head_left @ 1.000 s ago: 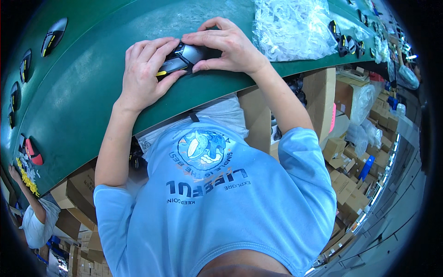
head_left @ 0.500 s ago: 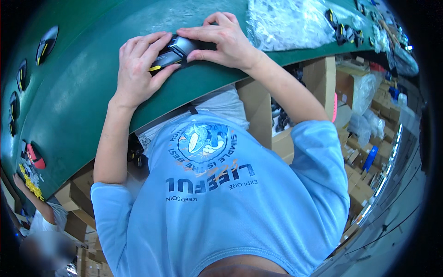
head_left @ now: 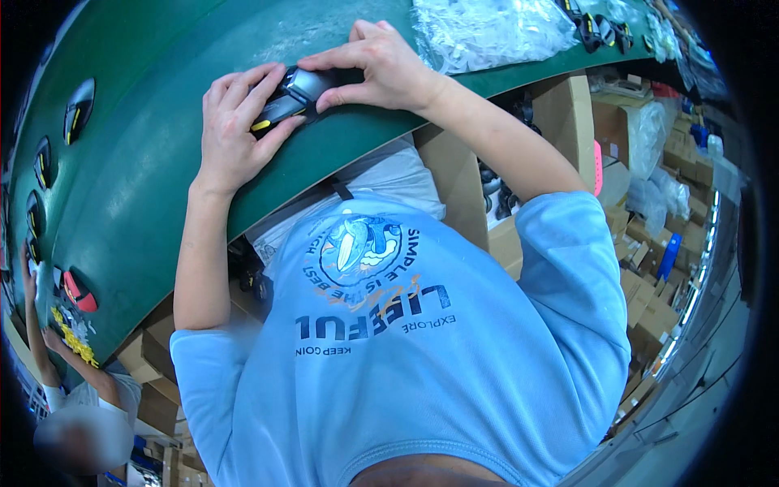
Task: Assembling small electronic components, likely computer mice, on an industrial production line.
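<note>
The mouse-shaped casing point(head_left: 294, 96) is silver-grey and black with a yellow stripe, the table point(head_left: 146, 170) green.

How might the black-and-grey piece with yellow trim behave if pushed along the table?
The black-and-grey piece is probably stiff: no bend shows between the left hand and right hand. Its smooth, shiny surface suggests it may be somewhat slippery. Its elongated shape makes rolling seem unlikely.

Dark printed lettering point(head_left: 369, 315) runs across the light-blue shirt point(head_left: 438, 381) and curves around its round whale emblem point(head_left: 361, 248).
</note>
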Demonstrator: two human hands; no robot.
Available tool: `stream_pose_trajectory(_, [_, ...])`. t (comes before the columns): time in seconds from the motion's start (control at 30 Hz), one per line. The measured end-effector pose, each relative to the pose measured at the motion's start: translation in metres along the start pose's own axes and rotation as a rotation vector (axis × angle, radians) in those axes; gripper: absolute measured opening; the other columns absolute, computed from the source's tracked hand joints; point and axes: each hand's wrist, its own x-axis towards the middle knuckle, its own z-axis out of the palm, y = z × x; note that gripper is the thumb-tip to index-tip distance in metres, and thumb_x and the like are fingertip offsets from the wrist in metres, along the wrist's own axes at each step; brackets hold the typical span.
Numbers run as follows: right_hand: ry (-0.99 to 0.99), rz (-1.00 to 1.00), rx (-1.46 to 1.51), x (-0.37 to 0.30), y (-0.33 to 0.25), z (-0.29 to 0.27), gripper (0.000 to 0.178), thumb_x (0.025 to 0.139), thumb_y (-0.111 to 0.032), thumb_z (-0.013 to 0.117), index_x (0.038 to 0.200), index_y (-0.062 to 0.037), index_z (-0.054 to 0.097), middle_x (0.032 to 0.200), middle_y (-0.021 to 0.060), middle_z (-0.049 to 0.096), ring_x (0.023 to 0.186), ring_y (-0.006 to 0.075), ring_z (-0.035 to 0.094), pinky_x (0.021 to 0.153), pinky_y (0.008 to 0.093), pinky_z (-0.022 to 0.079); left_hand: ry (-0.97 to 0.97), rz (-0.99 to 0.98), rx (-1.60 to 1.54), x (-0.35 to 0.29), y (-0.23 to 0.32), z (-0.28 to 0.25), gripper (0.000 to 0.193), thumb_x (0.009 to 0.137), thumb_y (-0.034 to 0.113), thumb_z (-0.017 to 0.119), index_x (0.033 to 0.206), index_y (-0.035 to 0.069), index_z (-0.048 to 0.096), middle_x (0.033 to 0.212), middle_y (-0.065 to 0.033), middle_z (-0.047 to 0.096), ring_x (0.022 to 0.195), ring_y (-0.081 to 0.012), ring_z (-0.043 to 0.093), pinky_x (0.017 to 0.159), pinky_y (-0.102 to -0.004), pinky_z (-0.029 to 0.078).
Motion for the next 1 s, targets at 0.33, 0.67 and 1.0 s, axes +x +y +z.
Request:
stream_pose_trajectory(0.33, [0.028, 0.086, -0.001, -0.009, 0.001, 0.009, 0.058, 0.08, -0.069, 0.082, 0.127, -0.0352, 0.082, 0.09, 0.006, 0.075, 0.091, 0.0286, 0.065, 0.085, 0.044, 0.046, 0.198, -0.119, -1.37, 0.095, 0.079, -0.019, 0.052, 0.117, 0.031, 0.053, 0.071, 0.012, 0.04, 0.061, 0.002, 0.039, 0.056, -0.0112, 0.032, 0.056, -0.0317, 0.026])
stream_pose_trajectory(0.67, [0.0, 0.11, 0.019, -0.003, -0.004, 0.01, 0.066, 0.08, -0.074, 0.079, 0.132, -0.0334, 0.08, 0.091, 0.0081, 0.075, 0.096, 0.0289, 0.067, 0.091, 0.0429, 0.046, 0.286, -0.205, -1.611, 0.058, 0.025, -0.043, 0.044, 0.114, 0.022, 0.055, 0.073, 0.011, 0.048, 0.063, 0.0014, 0.041, 0.06, -0.0126, 0.032, 0.059, -0.0324, 0.029])
stream_pose_trajectory(1.0, [0.371, 0.018, 0.321, -0.018, 0.004, -0.008, 0.039, 0.088, -0.034, 0.089, 0.121, -0.0145, 0.082, 0.106, 0.0065, 0.081, 0.084, 0.025, 0.066, 0.084, 0.0363, 0.053, 0.036, 0.032, 0.185, 0.026, -0.044, -0.043, 0.054, 0.092, 0.024, 0.085, 0.14, 0.006, 0.07, 0.14, -0.0197, 0.069, 0.123, -0.0401, 0.067, 0.105, -0.0492, 0.052])
